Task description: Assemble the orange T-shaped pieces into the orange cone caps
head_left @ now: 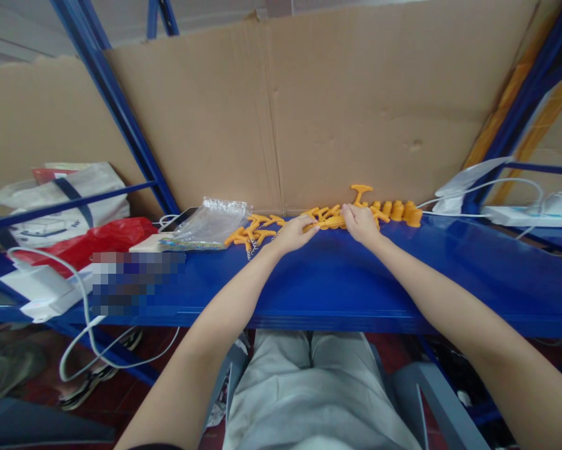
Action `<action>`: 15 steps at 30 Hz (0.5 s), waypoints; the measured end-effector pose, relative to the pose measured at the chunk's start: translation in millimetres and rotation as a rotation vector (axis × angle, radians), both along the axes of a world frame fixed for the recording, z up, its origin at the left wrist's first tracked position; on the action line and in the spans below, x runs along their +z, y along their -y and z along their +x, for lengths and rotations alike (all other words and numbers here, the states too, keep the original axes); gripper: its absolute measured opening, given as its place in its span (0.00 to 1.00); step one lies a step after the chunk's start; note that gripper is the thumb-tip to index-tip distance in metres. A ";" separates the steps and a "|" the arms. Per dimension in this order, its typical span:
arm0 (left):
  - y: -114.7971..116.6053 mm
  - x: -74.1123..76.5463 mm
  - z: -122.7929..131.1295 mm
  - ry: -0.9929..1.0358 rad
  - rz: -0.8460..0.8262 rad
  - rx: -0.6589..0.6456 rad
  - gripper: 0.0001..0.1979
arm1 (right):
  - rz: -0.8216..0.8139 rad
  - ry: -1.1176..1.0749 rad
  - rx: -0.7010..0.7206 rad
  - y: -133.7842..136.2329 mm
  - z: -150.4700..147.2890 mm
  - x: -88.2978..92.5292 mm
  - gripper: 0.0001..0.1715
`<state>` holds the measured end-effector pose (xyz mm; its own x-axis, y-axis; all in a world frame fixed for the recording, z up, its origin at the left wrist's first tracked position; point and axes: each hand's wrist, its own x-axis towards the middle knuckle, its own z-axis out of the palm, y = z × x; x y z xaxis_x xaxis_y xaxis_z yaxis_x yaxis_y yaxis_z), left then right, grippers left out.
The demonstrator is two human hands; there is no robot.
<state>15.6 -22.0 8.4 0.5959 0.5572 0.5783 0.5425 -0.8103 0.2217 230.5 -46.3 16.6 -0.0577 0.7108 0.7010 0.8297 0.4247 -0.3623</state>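
My left hand (296,233) is closed, its thumb and fingers pinching the left end of an orange plastic piece (330,222). At the right end of that piece, my right hand (359,222) is closed too, and its fingers partly hide what they grip. Several orange branched plastic parts (262,228) lie left of my left hand, with a thin metal chain (249,248) among them. Behind my hands are more orange parts. A T-shaped orange part (361,189) stands up behind my right hand, and a row of orange knobbed parts (405,211) sits to its right.
All this lies on a blue metal shelf (337,287) against a cardboard sheet (356,106). On the left are a clear plastic bag (210,222), a red bag (116,240), a white charger (39,284) with cables and a cloth bag (74,200). A power strip (519,215) lies at right.
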 end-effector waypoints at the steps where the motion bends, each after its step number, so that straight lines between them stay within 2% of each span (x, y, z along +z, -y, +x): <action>1: 1.9 1.1 -0.4 -0.002 0.024 0.005 0.11 | -0.005 -0.009 -0.024 -0.1 -1.3 0.5 0.22; 5: 9.9 4.9 -3.1 -0.066 0.134 0.075 0.13 | -0.089 -0.088 -0.057 0.0 -7.7 4.7 0.23; 10: 18.9 8.9 -2.0 -0.162 0.254 0.135 0.14 | -0.253 -0.263 -0.026 -2.6 -9.3 8.6 0.23; 15: 25.1 10.1 3.1 -0.241 0.276 0.174 0.15 | -0.597 -0.543 0.122 2.3 -9.1 9.5 0.24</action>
<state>18.7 -47.1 18.5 0.6428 0.5053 0.5757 0.6869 -0.7129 -0.1413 221.5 -48.6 26.1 0.0800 0.9841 0.1587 0.4334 0.1091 -0.8946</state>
